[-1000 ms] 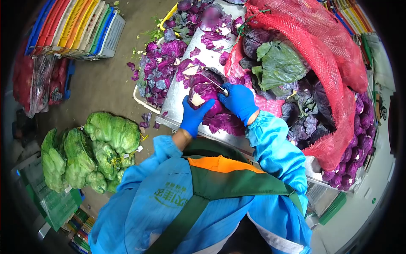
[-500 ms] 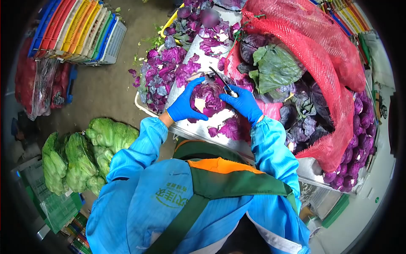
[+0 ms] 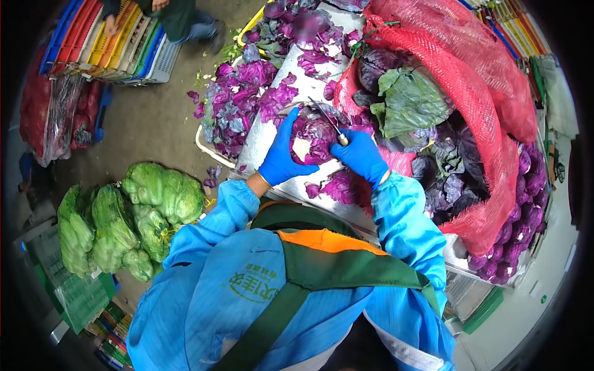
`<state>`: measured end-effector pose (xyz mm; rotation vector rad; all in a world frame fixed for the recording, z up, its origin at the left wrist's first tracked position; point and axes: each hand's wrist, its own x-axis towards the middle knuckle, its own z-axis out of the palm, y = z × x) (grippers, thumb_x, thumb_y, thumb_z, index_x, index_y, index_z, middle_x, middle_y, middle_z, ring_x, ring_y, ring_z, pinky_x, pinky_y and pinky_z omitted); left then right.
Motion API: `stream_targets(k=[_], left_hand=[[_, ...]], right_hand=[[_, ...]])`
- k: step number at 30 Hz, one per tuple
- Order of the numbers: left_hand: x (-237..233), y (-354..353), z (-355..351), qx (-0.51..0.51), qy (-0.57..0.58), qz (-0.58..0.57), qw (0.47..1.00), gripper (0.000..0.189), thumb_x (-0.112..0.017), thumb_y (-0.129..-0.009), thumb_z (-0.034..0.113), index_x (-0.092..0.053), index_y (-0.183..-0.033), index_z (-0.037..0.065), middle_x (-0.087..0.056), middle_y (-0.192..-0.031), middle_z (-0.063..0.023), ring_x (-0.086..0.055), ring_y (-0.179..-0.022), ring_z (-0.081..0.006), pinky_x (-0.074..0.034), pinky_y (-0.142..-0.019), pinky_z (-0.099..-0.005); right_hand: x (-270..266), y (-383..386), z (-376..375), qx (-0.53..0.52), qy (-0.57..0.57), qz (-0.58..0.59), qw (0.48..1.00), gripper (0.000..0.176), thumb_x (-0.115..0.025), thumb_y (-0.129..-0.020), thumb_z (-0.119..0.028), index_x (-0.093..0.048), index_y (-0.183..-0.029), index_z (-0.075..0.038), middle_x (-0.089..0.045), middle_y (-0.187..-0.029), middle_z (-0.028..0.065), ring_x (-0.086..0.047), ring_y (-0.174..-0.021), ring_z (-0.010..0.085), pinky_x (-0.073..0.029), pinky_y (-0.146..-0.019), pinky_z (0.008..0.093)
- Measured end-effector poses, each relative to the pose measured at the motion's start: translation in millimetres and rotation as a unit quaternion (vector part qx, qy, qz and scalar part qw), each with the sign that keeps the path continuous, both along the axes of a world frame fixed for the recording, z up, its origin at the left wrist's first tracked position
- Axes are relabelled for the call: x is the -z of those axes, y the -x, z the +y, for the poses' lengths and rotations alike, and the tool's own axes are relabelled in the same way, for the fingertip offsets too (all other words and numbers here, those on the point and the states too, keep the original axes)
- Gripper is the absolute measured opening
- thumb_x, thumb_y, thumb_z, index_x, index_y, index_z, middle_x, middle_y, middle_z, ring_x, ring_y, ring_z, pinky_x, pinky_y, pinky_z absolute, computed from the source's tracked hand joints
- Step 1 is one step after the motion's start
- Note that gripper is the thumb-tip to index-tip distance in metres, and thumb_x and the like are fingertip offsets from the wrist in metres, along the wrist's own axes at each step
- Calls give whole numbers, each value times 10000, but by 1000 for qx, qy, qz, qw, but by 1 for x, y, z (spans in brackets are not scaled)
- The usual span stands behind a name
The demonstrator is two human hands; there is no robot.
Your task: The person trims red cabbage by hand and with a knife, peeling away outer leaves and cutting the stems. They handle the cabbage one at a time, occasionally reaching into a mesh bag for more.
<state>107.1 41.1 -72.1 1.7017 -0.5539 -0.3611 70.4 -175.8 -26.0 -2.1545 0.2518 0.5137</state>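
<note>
A purple cabbage (image 3: 312, 141) with a pale cut stem end sits in my blue-gloved left hand (image 3: 279, 154), whose fingers curve around its left side. My right hand (image 3: 362, 159), also gloved, grips a knife (image 3: 342, 140) by its light handle. The thin dark blade points up and left, over the far side of the cabbage. Loose purple leaves (image 3: 339, 187) lie on the metal table (image 3: 260, 143) just below the cabbage. To the right, an open red mesh bag (image 3: 489, 123) holds more purple cabbages and a large green outer leaf (image 3: 413, 102).
A white-rimmed crate (image 3: 202, 145) piled with purple leaves stands left of the table. Bagged green vegetables (image 3: 114, 229) lie at lower left. Stacked coloured crates (image 3: 102, 46) are at upper left, with another person's hand (image 3: 111, 26) by them. Trimmed purple cabbages (image 3: 523, 210) sit far right.
Another person has come into view beside the stacked crates. My hands, the cabbage and the knife appear slightly farther right. A purple leaf piece now shows beside the crate's lower left.
</note>
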Motion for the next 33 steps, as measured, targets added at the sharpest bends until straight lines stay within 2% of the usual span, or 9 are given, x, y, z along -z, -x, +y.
stream_targets(k=[4,7,8,10,11,14,17,26,33], left_hand=[[-11,-1,-6,45,-62,-67,995,1200,-867,-561,227,-128,-1487,32,-270,-1477,-175,-290,-1368,-292,-239,-1136,-385],[-11,-2,-4,99,-68,-63,991,1206,-871,-565,248,-127,-1484,10,-243,-1504,-183,-248,-1398,-286,-220,-1144,-374],[-8,0,-3,97,-69,-66,991,1206,-871,-565,248,-127,-1484,10,-243,-1504,-183,-248,-1398,-286,-220,-1144,-374],[-8,10,-5,30,-35,-24,999,1219,-884,-564,271,-129,-1484,10,-238,-1508,-179,-257,-1394,-281,-222,-1143,-376],[-3,12,-6,16,-30,-11,999,1239,-896,-558,291,-123,-1484,10,-247,-1504,-185,-272,-1388,-281,-236,-1137,-375],[-13,11,-10,27,-66,-34,997,1252,-899,-555,295,-112,-1484,5,-260,-1496,-191,-285,-1382,-285,-251,-1130,-375],[-6,9,-14,26,-81,-55,995,1263,-902,-550,306,-109,-1485,4,-267,-1495,-191,-304,-1374,-287,-270,-1120,-373],[-13,8,-20,30,-119,-46,991,1230,-883,-565,326,-131,-1483,5,-261,-1497,-203,-308,-1374,-317,-290,-1109,-383],[-13,3,-19,54,-119,-71,989,1234,-882,-567,333,-123,-1488,17,-267,-1491,-218,-307,-1372,-338,-297,-1103,-398]], right_hand=[[51,23,-10,91,65,-136,984,160,-628,-779,-121,-640,-896,-13,-617,-682,72,-580,-569,158,-461,-514,330],[94,39,-36,290,-135,80,944,297,-656,-801,-150,-624,-1040,25,-676,-772,93,-637,-688,195,-500,-646,362],[101,45,-36,288,-137,77,945,297,-656,-801,-150,-624,-1040,25,-676,-772,93,-637,-688,195,-500,-646,362],[79,53,-22,242,-6,-265,933,439,-681,-827,-193,-568,-1215,-21,-674,-823,123,-640,-675,230,-506,-627,365],[56,55,-26,177,142,-310,923,584,-670,-857,-234,-435,-1376,-106,-681,-933,163,-653,-678,294,-504,-600,376],[-29,54,-2,130,44,-196,971,713,-650,-866,-255,-275,-1468,-186,-561,-1260,212,-655,-743,372,-510,-600,393],[-39,51,15,-20,123,-186,975,803,-608,-879,-304,-116,-1509,-228,-191,-1517,223,-629,-627,378,-494,-492,404],[23,34,1,-17,156,-209,965,663,-572,-904,-304,-249,-1478,-221,-361,-1429,242,-642,-659,381,-511,-561,432],[-6,39,1,-29,85,-240,967,669,-578,-899,-310,-253,-1475,-211,-346,-1438,244,-646,-695,393,-520,-598,446]])
